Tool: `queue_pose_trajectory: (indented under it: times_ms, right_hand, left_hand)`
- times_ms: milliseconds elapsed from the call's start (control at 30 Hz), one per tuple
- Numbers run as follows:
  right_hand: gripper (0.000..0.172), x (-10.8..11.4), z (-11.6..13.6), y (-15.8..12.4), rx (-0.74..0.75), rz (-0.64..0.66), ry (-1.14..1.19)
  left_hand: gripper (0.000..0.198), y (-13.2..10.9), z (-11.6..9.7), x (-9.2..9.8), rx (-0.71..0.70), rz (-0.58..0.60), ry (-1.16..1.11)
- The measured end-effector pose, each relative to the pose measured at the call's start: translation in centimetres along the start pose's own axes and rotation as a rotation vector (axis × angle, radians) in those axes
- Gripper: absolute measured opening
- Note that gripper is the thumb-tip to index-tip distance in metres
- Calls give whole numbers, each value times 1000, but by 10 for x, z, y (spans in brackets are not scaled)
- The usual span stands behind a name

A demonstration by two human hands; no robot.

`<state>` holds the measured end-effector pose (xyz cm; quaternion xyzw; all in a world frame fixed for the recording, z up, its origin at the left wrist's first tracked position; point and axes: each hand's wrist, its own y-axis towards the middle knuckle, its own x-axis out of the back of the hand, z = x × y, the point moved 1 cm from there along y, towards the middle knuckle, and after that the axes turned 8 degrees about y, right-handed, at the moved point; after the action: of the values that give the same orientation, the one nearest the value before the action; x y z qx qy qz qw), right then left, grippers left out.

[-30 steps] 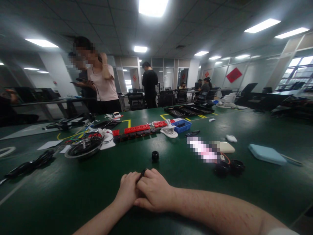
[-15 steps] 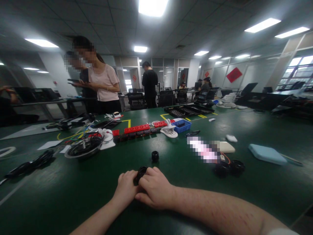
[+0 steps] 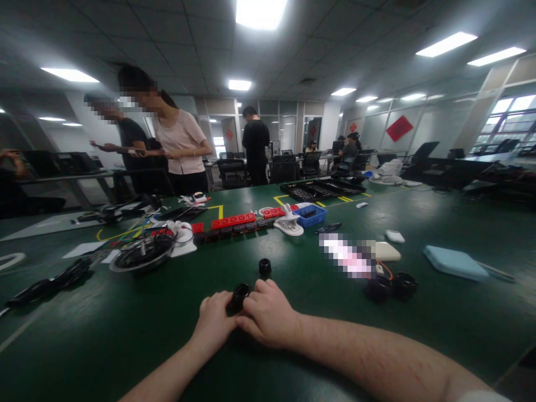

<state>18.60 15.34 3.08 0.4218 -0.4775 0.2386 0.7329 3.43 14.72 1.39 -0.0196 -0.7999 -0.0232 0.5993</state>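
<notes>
Close in front of me, a black round part with an open hollow end (image 3: 240, 294) is held between both hands. My left hand (image 3: 215, 318) grips its left side, fingers closed. My right hand (image 3: 270, 314) is closed at its right side, with the fingertips curled against the part; their exact contact is partly hidden. Just beyond the hands, a small black ribbed cylinder (image 3: 264, 267) stands by itself on the green table (image 3: 138, 329).
A metal bowl of cables (image 3: 142, 254), a red-and-black strip (image 3: 232, 221), a white clip (image 3: 288, 221) and a blue bin (image 3: 310, 215) lie farther back. To the right are black round parts (image 3: 404, 286) and a light blue box (image 3: 454, 262). People stand beyond the table.
The black part has turned so its hollow end shows more, and my right fingers have shifted slightly right on it. In the background, two people have changed posture.
</notes>
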Motion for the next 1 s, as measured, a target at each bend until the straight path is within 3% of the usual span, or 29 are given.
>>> queue_pose_trajectory:
  times_ms: [1000]
  right_hand:
    - [29,0,-16,4,-153,-45,16]
  left_hand:
    - [28,0,0,-1,-31,-32,-1]
